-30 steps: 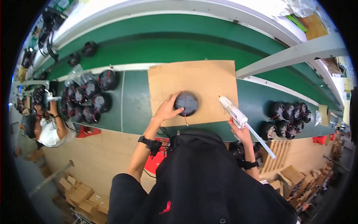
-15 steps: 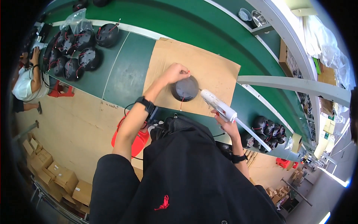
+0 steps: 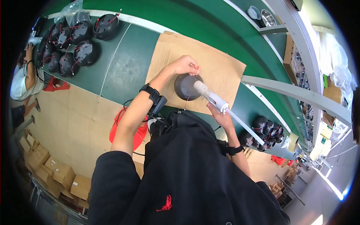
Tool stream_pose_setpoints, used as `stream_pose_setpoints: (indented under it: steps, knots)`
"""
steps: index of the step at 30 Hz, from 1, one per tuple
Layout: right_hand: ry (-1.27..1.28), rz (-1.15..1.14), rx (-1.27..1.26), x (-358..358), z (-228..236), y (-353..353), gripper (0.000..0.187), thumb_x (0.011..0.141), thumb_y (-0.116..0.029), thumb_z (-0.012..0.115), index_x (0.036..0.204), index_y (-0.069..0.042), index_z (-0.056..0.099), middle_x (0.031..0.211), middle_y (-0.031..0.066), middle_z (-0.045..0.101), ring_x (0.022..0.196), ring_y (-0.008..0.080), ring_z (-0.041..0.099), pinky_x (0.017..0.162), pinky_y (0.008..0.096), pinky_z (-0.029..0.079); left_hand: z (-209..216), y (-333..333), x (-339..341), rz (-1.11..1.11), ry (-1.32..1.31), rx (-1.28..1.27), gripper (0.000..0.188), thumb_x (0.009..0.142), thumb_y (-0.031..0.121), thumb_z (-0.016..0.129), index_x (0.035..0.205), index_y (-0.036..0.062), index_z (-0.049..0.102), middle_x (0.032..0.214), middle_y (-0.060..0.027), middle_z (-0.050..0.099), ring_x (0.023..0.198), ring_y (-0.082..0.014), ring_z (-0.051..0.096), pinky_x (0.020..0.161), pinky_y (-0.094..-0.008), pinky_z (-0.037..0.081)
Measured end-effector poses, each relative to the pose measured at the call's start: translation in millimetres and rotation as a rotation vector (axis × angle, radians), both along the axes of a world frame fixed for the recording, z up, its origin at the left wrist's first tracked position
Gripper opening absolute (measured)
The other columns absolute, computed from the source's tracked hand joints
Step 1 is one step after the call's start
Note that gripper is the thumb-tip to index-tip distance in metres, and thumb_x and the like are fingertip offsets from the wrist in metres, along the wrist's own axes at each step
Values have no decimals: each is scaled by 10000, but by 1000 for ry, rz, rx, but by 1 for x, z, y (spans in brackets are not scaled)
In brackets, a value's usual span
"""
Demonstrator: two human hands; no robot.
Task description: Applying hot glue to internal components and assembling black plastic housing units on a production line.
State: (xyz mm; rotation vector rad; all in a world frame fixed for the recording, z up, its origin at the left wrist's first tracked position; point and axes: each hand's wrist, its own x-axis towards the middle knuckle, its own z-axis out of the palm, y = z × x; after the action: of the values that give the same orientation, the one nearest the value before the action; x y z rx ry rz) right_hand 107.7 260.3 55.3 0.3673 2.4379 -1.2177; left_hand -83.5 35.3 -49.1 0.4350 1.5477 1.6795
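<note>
"What is the left hand doing?"

"Its thumb and fingertips are pinched together on a small red piece, too small to make out."

"And the black, round, domed shell?"

"Just on the near side of that hand, its far rim right by the fingertips. It rests on a flat tan cardboard sheet, with a thin red wire sticking out toward the person's body."

"The right hand?"

"Closed around a white, tube-bodied glue gun. The gun points away from that hand, up and to the left, its front end over the shell's right side. I can't tell whether the tip touches."

"What trails behind it?"

"A long, pale translucent stick, running out to the right of the right hand."

"Anything farther out?"

"The green worktop lies under the cardboard. Well to the left of the left hand sits a group of black round shells with red wires; to the right of the right hand, a second cluster of black shells. A red plastic stool stands below the left forearm."
</note>
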Motion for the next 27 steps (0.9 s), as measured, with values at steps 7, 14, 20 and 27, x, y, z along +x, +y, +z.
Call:
stream_pose_setpoints:
  steps: [7, 14, 20, 27]
  knots:
    - [-45, -8, 35, -3, 7, -9, 329, 891, -222, 740, 1096, 32, 697, 831, 129, 720, 733, 168, 663, 666, 328, 529, 2, -2, 2, 7, 8, -9, 154, 900, 76, 719, 978, -55, 737, 824, -88, 728, 739, -124, 682, 673, -253, 563]
    - [-62, -10, 50, -2, 11, -12, 327, 889, -215, 735, 1099, 33, 699, 842, 143, 727, 743, 167, 677, 667, 325, 531, 2, -2, 2, 1, -2, -3, 139, 901, 76, 715, 960, -48, 741, 813, -79, 726, 732, -119, 677, 672, -252, 559]
    - [-16, 19, 76, 0, 7, -13, 310, 887, -204, 735, 1082, 34, 702, 816, 148, 723, 722, 169, 682, 651, 324, 528, 3, -1, 3, 12, 5, 5, 143, 900, 83, 718, 959, -45, 742, 816, -80, 727, 728, -118, 672, 672, -252, 556]
    - [155, 59, 77, 2, 8, -16, 300, 888, -202, 732, 1076, 31, 705, 813, 160, 725, 713, 187, 696, 645, 325, 528, 4, -2, 3, 11, 3, 0, 144, 901, 76, 714, 976, -44, 742, 826, -81, 728, 736, -117, 672, 676, -249, 556]
